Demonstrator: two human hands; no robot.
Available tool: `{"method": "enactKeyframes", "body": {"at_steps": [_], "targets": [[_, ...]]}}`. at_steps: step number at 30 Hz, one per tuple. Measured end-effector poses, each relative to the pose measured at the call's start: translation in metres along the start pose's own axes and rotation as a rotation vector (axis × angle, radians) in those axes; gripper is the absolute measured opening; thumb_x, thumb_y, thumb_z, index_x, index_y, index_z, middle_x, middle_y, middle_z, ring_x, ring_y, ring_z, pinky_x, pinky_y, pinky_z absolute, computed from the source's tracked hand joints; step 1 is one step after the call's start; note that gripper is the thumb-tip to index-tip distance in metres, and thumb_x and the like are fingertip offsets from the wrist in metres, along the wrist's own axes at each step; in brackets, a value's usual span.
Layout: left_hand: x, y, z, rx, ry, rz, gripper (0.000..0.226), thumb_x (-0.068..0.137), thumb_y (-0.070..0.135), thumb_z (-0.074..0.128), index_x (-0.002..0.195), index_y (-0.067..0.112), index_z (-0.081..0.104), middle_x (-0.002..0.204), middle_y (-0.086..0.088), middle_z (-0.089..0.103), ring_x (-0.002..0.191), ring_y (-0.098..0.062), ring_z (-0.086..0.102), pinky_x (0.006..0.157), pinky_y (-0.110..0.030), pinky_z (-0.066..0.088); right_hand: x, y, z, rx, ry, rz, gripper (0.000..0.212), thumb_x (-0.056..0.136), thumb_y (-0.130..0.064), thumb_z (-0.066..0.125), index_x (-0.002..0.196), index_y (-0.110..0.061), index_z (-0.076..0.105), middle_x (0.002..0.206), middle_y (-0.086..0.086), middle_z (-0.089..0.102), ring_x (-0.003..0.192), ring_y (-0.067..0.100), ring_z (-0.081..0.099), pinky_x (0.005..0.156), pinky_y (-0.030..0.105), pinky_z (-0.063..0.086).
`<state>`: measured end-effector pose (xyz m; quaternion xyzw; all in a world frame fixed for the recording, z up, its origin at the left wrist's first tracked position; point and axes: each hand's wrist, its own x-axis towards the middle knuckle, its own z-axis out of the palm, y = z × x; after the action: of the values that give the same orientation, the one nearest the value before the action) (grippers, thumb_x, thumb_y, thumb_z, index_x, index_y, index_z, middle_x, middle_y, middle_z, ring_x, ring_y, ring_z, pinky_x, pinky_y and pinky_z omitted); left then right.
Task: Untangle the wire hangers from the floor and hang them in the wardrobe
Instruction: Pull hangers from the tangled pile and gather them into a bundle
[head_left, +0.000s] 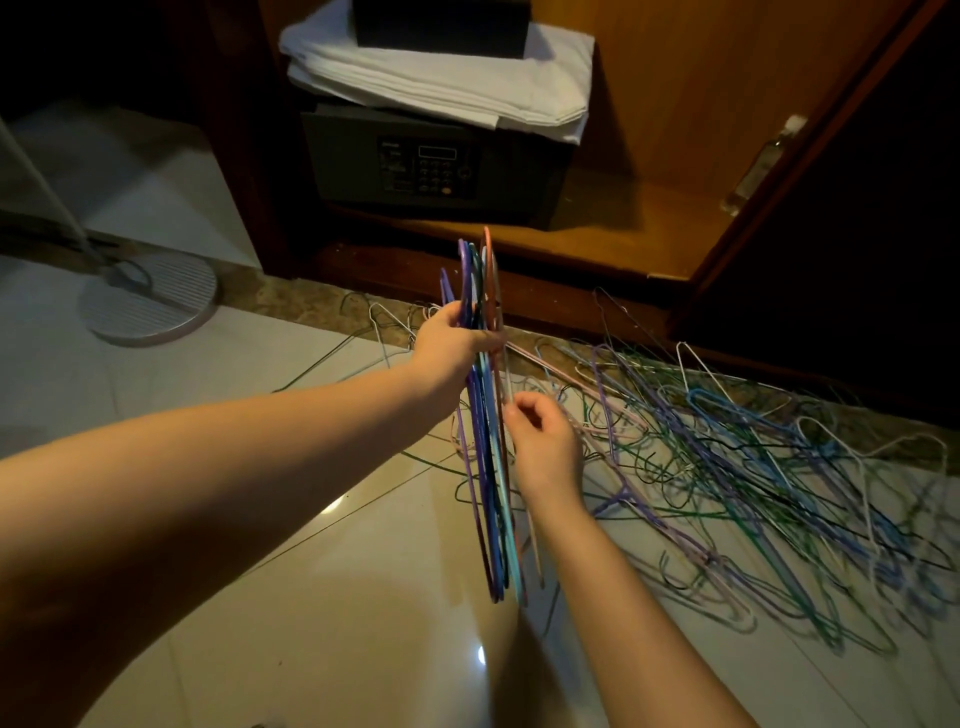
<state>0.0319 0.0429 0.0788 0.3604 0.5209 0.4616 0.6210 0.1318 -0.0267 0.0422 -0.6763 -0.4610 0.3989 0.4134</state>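
While your left hand (457, 340) holds one bundle of hangers (488, 493) on edge above the floor (322, 597), its grip is closed round the wires near their hooked ends. The bundle shows purple, blue, green, pale blue and salmon strands; an exact count cannot be told. Your right hand (548, 449) sits just right of the bundle, its grip narrow, thumb and forefinger pinching one pale wire (507, 387) at the bundle's edge. One tangled heap of hangers (753, 467) lies on the floor to the right, too interlaced to count. The open wardrobe (675, 104) holds one safe (436, 166), one stack of folded white cloth (441, 88) and one black box (441, 21) on top. One round stand base (148, 296) rests on the floor at left.
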Motion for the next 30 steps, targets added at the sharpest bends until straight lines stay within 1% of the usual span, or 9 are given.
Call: {"method": "enactKeyframes", "body": {"at_steps": [3,6,8,13,16,19,23,26,30], "targets": [[0.001,-0.001,0.002,0.025,0.021,0.022,0.028,0.081,-0.005,0.058,0.100,0.016,0.057,0.101,-0.011,0.061,0.101,-0.029,0.059,0.090,-0.042,0.049,0.000,0.000,-0.001,-0.016,-0.053,-0.007,0.011,0.094,-0.022,0.050,0.090,-0.027,0.058,0.079,-0.012,0.058,0.073,0.007,0.054,0.068,0.028,0.046],[0.003,-0.002,0.007,0.047,0.021,0.030,0.025,0.081,-0.006,0.057,0.096,0.014,0.060,0.091,-0.008,0.060,0.096,-0.028,0.058,0.089,-0.041,0.048,0.001,0.002,-0.002,0.006,-0.078,-0.015,0.018,0.094,-0.019,0.049,0.080,-0.029,0.054,0.071,-0.010,0.055,0.067,0.008,0.051,0.062,0.025,0.041],[0.003,-0.004,0.009,0.052,0.007,0.030,0.025,0.082,-0.008,0.055,0.097,0.011,0.060,0.086,-0.007,0.058,0.091,-0.027,0.056,0.082,-0.037,0.048,0.001,0.004,-0.003,-0.015,-0.086,-0.034,0.023,0.093,-0.017,0.050,0.074,-0.030,0.049,0.066,-0.010,0.049,0.062,0.007,0.044,0.059,0.026,0.036],[0.003,-0.011,0.012,0.054,-0.045,0.002,0.023,0.082,-0.009,0.055,0.097,0.008,0.058,0.085,-0.012,0.056,0.078,-0.023,0.056,0.070,-0.033,0.046,-0.003,0.007,-0.013,-0.183,-0.164,-0.089,0.011,0.094,-0.020,0.048,0.085,-0.026,0.045,0.072,-0.009,0.049,0.065,0.009,0.045,0.055,0.027,0.034],[0.003,-0.017,0.017,0.056,-0.064,-0.020,0.024,0.082,-0.010,0.054,0.093,0.011,0.057,0.087,-0.012,0.057,0.080,-0.024,0.057,0.071,-0.033,0.047,-0.005,0.010,-0.019,-0.298,-0.204,-0.102,0.002,0.096,-0.023,0.044,0.097,-0.025,0.045,0.091,-0.002,0.055,0.077,0.016,0.048,0.060,0.029,0.034],[0.003,-0.021,0.024,0.074,-0.061,-0.047,0.027,0.080,-0.008,0.057,0.097,0.013,0.057,0.093,-0.013,0.060,0.087,-0.026,0.060,0.076,-0.033,0.050,-0.005,0.016,-0.025,-0.347,-0.208,-0.115,0.015,0.097,-0.023,0.041,0.110,-0.019,0.045,0.108,0.004,0.057,0.087,0.019,0.050,0.071,0.033,0.040],[0.001,-0.023,0.031,0.105,-0.065,-0.050,0.029,0.081,-0.008,0.057,0.100,0.013,0.057,0.099,-0.012,0.060,0.092,-0.025,0.060,0.080,-0.034,0.051,0.002,0.032,-0.033,-0.302,-0.290,-0.139,0.009,0.097,-0.027,0.042,0.100,-0.024,0.049,0.094,0.002,0.058,0.083,0.021,0.055,0.069,0.037,0.044],[-0.002,-0.023,0.032,0.177,-0.078,-0.031,0.028,0.081,-0.009,0.057,0.096,0.015,0.057,0.099,-0.009,0.060,0.094,-0.024,0.059,0.085,-0.033,0.050,0.011,0.069,-0.046,-0.223,-0.206,0.013,0.019,0.098,-0.028,0.040,0.102,-0.022,0.057,0.092,0.001,0.060,0.087,0.023,0.057,0.070,0.032,0.041],[-0.002,-0.023,0.023,0.237,-0.053,-0.048,0.030,0.082,-0.005,0.057,0.108,0.010,0.056,0.098,-0.006,0.060,0.097,-0.024,0.059,0.086,-0.034,0.049,0.015,0.138,-0.073,-0.451,-0.106,0.323,0.029,0.097,-0.029,0.043,0.120,-0.016,0.055,0.120,0.010,0.062,0.109,0.029,0.057,0.087,0.032,0.044]]}}
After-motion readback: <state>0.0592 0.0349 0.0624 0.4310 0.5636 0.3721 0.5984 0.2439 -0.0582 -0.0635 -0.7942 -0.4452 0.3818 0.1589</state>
